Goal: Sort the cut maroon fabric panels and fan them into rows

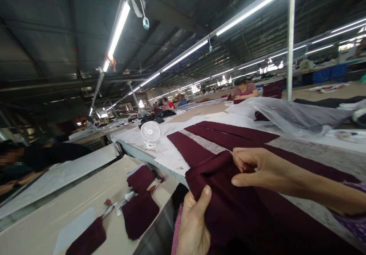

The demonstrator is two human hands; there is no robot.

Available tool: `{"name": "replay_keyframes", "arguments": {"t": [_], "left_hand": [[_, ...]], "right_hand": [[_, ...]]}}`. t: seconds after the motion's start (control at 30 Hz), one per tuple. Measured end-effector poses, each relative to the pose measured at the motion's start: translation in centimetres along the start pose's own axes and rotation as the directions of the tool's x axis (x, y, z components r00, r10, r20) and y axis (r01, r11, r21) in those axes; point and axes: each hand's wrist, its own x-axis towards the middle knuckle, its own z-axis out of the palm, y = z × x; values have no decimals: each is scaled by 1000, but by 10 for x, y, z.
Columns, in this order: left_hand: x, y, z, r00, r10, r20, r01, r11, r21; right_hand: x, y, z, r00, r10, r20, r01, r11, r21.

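A maroon piece of fabric (228,201) hangs between my two hands at the lower right, its upper edge folded over. My left hand (196,222) grips the fabric's left edge, thumb lying on top. My right hand (257,167) pinches the upper right part of the same fabric, fingers curled and thumb pressed to it. Behind and under it, long maroon fabric strips (217,135) lie spread on the white table (162,154). The lower end of the held fabric runs out of view.
A small white fan (150,131) stands on the table. On the beige table (114,178) at left lie several maroon pieces (141,215) and scraps. Sheer plastic sheeting (286,114) is bunched at right. A metal pole (291,45) rises there. Other people (246,89) work farther back and at far left.
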Motion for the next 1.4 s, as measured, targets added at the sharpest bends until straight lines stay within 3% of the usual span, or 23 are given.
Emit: {"name": "replay_keyframes", "arguments": {"t": [0.1,0.3,0.5,0.67,0.83,1.03,1.23,1.4], "left_hand": [[1,4,1,1000,19,-15,-19,1000,0],[0,4,4,996,85,-24,-85,996,27],[0,-4,3,994,104,-19,-104,994,15],[0,-6,2,999,52,-12,-52,998,-31],[-2,-7,1,998,63,17,-61,996,-66],[-3,-8,3,997,79,-22,-80,995,-60],[-1,-9,4,995,93,22,-92,995,-50],[-1,-11,2,995,104,0,-103,994,-43]], "right_hand": [[0,-3,0,999,-25,47,24,999,40],[-5,-5,3,980,70,187,-104,978,179],[-5,4,6,996,76,51,-77,997,17],[-3,10,4,999,44,22,-42,996,-84],[-4,8,5,1000,-24,-18,21,990,-140],[-7,0,5,992,-128,2,124,964,-236],[-19,27,15,962,-272,-17,246,895,-373],[-26,40,21,898,-408,-162,288,826,-484]]}}
